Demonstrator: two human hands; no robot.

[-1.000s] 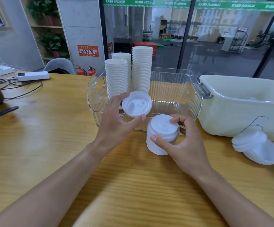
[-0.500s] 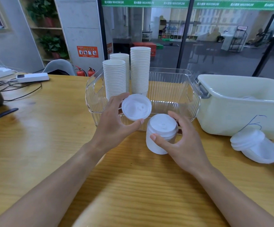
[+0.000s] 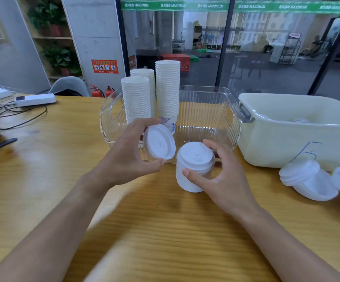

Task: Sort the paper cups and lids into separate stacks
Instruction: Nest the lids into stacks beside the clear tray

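Only the head view here, so that's the lot; the person's left hand [image 3: 128, 155] has its grip clamped on a loose white plastic lid [image 3: 159, 141], thumb under the lower rim and fingers over the top edge, lid tipped up on edge so its flat face looks toward the right; it hangs in front of the near wall of the clear ribbed plastic bin [image 3: 205, 119], just left of the capped cup and a bit above it; the right hand [image 3: 222, 180] wraps its grip round the white paper cup with a white lid still on it [image 3: 194, 165], thumb on the near side, fingers round the back; that cup stands upright on the wooden bench [image 3: 42, 169], its long axis straight up. So the relation that matters: the seated lid sits directly above the right hand's hold, and the left hand is the nearer free-ish one but it's already full. Stacks of white paper cups [image 3: 167, 90] stand upright in the bin's left end, behind and above the left hand; more white lids [image 3: 307, 180] lie well off to the right beside the cream plastic tub [image 3: 287, 135], so the loose lid probably has a long trip across.
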